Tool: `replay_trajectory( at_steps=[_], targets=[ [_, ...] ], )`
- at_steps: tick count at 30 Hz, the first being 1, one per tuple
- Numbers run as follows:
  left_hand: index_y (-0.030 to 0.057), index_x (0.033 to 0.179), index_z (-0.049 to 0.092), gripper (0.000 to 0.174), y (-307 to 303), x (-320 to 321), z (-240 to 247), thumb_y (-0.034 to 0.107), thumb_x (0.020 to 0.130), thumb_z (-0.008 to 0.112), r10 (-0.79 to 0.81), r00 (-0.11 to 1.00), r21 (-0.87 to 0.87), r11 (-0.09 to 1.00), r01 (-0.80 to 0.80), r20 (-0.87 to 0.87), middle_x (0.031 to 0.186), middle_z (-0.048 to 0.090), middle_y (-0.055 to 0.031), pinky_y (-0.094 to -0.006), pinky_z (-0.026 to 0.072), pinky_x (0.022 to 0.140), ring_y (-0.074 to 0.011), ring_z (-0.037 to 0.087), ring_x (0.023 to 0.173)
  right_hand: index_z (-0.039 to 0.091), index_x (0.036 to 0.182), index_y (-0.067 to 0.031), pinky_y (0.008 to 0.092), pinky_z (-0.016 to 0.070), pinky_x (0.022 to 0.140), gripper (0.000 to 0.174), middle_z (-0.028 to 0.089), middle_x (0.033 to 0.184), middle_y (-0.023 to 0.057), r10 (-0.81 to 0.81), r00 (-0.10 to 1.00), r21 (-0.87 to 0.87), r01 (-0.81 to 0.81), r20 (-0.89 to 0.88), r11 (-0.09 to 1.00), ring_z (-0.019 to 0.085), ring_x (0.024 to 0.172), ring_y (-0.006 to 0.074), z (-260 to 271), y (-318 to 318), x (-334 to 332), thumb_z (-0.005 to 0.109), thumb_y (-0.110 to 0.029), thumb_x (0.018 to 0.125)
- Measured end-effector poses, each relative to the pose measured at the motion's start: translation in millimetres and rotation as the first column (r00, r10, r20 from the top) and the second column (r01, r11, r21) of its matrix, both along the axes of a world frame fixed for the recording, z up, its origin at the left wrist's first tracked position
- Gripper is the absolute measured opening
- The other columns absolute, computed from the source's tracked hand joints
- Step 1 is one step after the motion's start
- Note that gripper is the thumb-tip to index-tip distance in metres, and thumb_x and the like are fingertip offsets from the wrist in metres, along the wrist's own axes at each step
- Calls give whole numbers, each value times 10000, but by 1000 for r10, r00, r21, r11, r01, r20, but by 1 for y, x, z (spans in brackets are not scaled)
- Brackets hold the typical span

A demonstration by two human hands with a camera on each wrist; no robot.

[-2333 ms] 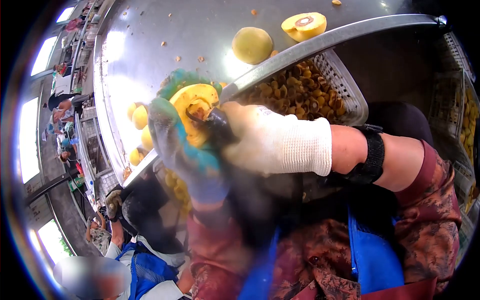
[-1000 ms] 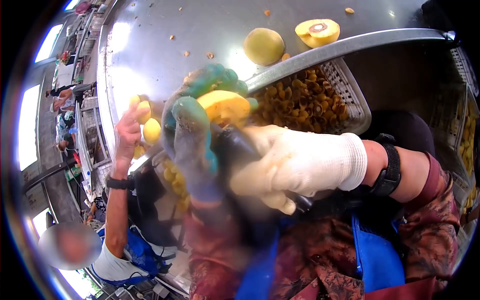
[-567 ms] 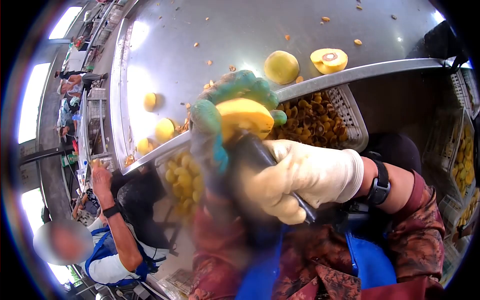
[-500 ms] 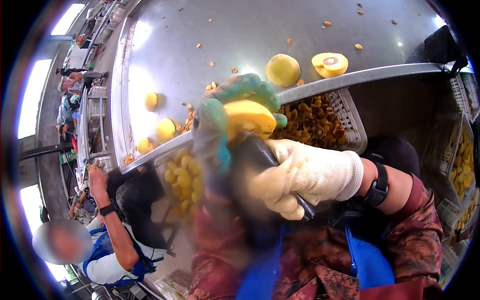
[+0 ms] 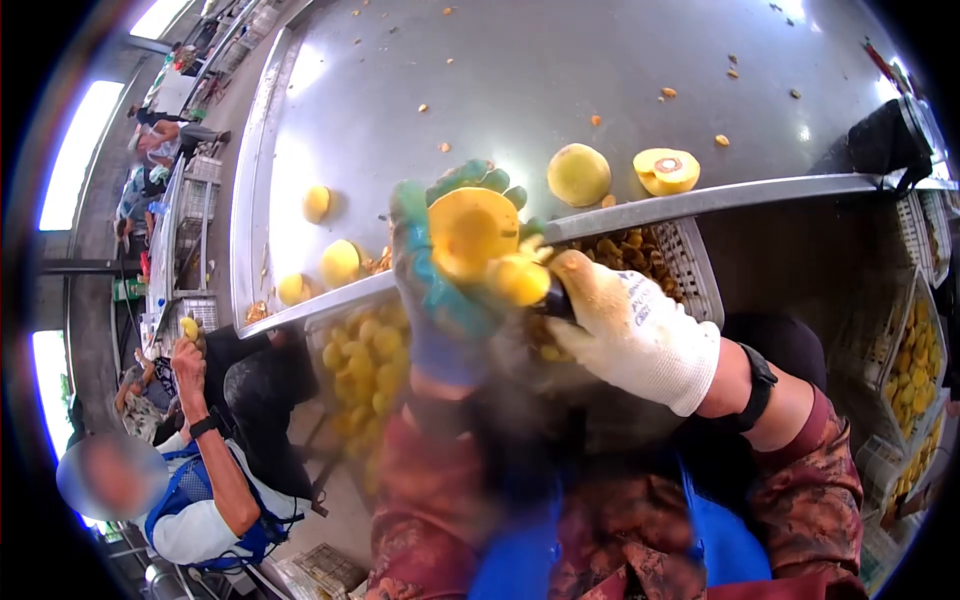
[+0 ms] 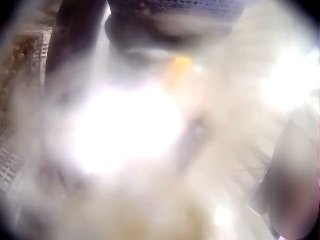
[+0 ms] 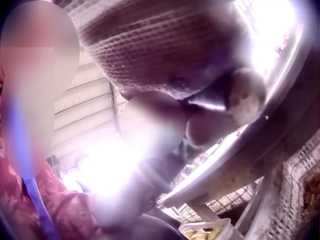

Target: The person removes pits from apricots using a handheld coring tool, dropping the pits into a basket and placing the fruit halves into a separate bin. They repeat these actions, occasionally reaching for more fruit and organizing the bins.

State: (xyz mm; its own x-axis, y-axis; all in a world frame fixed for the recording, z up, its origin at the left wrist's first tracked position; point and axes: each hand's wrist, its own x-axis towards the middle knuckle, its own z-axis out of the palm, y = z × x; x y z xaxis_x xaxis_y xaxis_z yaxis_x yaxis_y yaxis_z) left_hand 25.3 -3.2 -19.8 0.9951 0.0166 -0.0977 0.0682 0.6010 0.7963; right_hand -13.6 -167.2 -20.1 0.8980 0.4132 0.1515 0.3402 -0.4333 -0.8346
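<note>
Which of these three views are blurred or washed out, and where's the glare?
Head view: fisheye bend, dark rim, glare patches on the steel table; the left hand gripping the yellow fruit half and the right hand on a dark tool are slightly soft. Left wrist view: almost all white glare and blur. Right wrist view: foreground out of focus, backlight blown out.

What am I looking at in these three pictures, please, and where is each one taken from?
No machine here: a person works with two gloved hands. The large picture comes from a camera on the head, looking down; the other two come from wrist cameras, the left one too blurred to read. The left hand, in a blue-green glove, grips a yellow fruit half. The right hand, in a white glove, holds a dark tool at it. On the steel table lie a round fruit and a cut fruit; a basket of brown pieces sits below its edge.
</note>
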Motion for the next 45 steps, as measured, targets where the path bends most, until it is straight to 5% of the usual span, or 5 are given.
replay_trajectory(
  at_steps=[14,18,20,33,45],
  targets=[
    [15,1152,558,470,64,-22,7,439,960,494,223,953,-66,975,-214,204,1037,638,-96,-317,548,796,-192,639,925,566,1097,-36,504,479,812,272,639,1020,221,181,970,-828,-235,-164,509,620,950,398,-98,-30,-3,478,-155,869],
    [-10,1220,532,486,164,-117,46,406,992,428,288,927,328,875,-357,241,1156,623,-138,-363,552,851,-235,629,1035,453,1271,51,454,414,967,543,527,1208,322,62,998,-606,-33,28,795,523,1123,427,-121,-44,-12,585,-267,851],
    [-13,1212,542,441,227,-170,37,357,985,465,389,869,714,511,-480,306,1155,625,-129,-338,531,866,-206,624,1030,426,1282,73,452,419,926,525,557,1130,337,10,985,-523,-99,-171,847,536,1086,444,-74,-22,-13,565,-202,857],
    [38,1007,659,241,317,-405,-85,196,835,721,949,313,801,208,-561,-28,890,620,13,-231,465,670,-69,545,765,534,1149,-12,265,467,692,313,598,883,34,-76,973,-278,13,-216,961,533,742,99,-25,26,-53,614,-87,856],
    [24,1181,580,461,314,-417,-112,315,842,694,674,676,897,-439,41,299,1108,626,-189,-391,465,890,-322,607,978,530,1126,1,241,471,625,313,575,818,36,-113,967,-285,45,-228,957,530,678,85,-6,44,-69,630,-86,842]
  ],
)
